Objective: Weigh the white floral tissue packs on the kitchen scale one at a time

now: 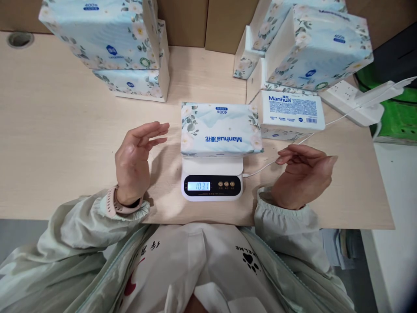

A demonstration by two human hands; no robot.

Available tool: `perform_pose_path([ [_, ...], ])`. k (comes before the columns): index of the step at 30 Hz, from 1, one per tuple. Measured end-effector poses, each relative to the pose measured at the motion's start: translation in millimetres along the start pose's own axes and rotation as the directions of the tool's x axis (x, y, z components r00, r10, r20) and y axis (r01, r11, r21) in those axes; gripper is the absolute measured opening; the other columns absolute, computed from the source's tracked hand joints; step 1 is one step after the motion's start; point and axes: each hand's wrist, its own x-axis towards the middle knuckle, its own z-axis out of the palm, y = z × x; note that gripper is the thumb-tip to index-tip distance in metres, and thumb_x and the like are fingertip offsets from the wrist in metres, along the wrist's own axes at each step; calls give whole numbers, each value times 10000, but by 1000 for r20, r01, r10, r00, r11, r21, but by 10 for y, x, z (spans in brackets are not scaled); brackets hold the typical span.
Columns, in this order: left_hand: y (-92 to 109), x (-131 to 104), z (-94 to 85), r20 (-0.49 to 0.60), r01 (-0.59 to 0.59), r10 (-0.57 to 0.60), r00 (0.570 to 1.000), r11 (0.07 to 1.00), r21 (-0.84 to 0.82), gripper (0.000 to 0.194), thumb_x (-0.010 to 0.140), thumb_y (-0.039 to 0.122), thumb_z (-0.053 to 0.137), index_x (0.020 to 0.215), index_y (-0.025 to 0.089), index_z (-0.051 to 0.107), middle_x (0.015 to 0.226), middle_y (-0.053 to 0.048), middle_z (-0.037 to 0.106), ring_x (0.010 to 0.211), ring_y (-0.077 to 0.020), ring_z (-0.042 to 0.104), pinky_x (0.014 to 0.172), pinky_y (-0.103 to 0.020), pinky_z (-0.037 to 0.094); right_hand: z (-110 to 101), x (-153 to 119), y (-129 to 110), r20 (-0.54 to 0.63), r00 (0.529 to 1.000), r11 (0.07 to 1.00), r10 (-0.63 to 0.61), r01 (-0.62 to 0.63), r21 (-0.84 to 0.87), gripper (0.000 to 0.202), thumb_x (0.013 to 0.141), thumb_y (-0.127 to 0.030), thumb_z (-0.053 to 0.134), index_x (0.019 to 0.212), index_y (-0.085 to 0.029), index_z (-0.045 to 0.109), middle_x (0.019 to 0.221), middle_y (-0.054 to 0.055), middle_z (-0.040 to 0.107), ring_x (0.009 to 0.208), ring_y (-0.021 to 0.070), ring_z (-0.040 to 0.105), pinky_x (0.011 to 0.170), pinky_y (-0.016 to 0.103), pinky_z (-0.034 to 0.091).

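A pack of tissues point(221, 129) with a blue floral print lies across a white kitchen scale point(212, 166). The scale's lit display point(199, 186) appears to read 103.1. To the left of the pack, my left hand point(134, 158) is raised and holds nothing, its fingers stretched out and the thumb apart. My right hand point(302, 174) is off to the right of the scale, palm turned inward, fingers extended and holding nothing. Neither hand touches the pack or the scale.
Tissue packs are stacked at the back left point(107, 39), and more are piled at the back right point(321, 48). One pack point(293, 114) lies just right of the scale. A white cable point(263, 167) runs from the scale towards a power strip point(361, 98). Cardboard boxes point(182, 21) stand behind.
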Motion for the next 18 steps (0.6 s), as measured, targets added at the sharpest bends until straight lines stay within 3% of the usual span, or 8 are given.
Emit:
perform_pose_path([
  [7,60,-11,32,2,24,-23,1000,1000,-20,512,1091,553,486,1116,202,858,1146,-124,851,1146,-300,808,949,-420,645,-3,-13,-50,68,998,1000,17,-17,-1,657,1087,-640,366,697,-269,742,682,32,702,583,197,580,628,394,445],
  [18,28,12,-3,57,-2,4,998,999,-39,484,1104,533,491,1166,223,858,1163,-88,857,1145,-238,821,955,-330,659,-80,-40,22,208,977,996,42,-56,63,555,1094,-580,434,844,-222,776,860,89,785,791,264,774,746,458,604],
])
